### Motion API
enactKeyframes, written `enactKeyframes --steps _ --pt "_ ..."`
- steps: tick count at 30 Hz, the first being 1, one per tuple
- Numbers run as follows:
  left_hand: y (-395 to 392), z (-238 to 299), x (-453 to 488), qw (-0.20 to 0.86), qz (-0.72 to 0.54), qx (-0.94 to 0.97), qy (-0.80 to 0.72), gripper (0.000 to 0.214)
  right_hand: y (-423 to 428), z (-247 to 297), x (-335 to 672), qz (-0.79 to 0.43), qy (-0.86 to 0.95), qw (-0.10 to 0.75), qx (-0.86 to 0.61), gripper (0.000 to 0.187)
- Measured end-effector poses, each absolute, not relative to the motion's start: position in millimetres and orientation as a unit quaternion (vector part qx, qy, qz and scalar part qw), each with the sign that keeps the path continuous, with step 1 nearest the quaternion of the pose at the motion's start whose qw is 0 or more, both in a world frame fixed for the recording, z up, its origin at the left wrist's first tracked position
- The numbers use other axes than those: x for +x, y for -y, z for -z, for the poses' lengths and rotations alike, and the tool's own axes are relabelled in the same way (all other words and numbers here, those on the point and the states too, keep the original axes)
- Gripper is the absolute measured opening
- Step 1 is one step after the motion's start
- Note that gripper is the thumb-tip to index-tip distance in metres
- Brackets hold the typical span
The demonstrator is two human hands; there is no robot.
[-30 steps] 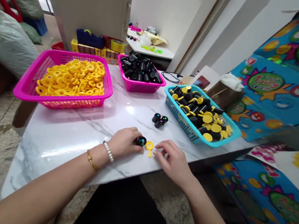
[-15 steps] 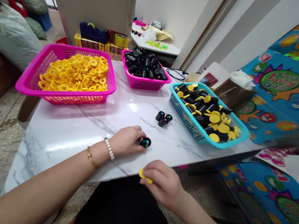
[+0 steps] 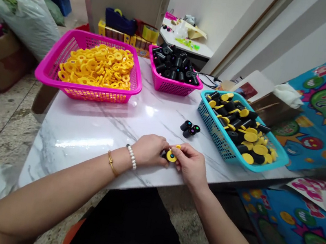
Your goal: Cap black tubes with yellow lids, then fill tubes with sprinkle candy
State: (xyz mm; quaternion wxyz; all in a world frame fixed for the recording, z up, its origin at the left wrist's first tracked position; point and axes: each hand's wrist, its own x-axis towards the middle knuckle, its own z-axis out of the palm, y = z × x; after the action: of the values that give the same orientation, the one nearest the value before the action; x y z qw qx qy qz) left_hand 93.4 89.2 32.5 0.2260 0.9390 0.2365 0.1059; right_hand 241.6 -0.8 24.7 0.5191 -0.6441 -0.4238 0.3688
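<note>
Near the table's front edge, my left hand is closed around a small black cylinder. A yellow ring sits against the end of that cylinder, with a blue dot showing through its hole. My right hand pinches at this ring, and a second yellow piece shows at its fingertips. Whether the ring is fully seated, I cannot tell. Just beyond my hands, several black cylinders stand together on the table, coloured dots on their tops.
A pink basket of yellow rings stands at left on the marble-patterned table. Behind is a smaller pink basket of black cylinders. At right, a turquoise basket holds black cylinders with yellow caps. Printed blue boxes stand beyond the right edge.
My right hand has come up from the table's edge to my left hand, bringing a yellow ring onto the black cylinder's end. The view has shifted slightly.
</note>
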Motion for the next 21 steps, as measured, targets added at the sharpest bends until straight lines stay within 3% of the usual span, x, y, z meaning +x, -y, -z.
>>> enactKeyframes --steps 9,18,21 --pt "-84.9 -33.9 95.1 0.231 -0.096 0.934 -0.255 0.031 2.4 -16.7 238.1 -0.37 0.388 0.517 -0.667 0.037" --pt "-86.6 -29.6 96.2 0.236 -0.098 0.928 -0.272 0.035 3.5 -15.3 234.2 -0.34 0.409 0.518 -0.67 0.032" --pt "-83.2 -31.5 95.6 0.243 -0.103 0.92 -0.291 0.038 14.6 -22.0 232.6 -0.329 0.452 0.475 -0.679 0.033"
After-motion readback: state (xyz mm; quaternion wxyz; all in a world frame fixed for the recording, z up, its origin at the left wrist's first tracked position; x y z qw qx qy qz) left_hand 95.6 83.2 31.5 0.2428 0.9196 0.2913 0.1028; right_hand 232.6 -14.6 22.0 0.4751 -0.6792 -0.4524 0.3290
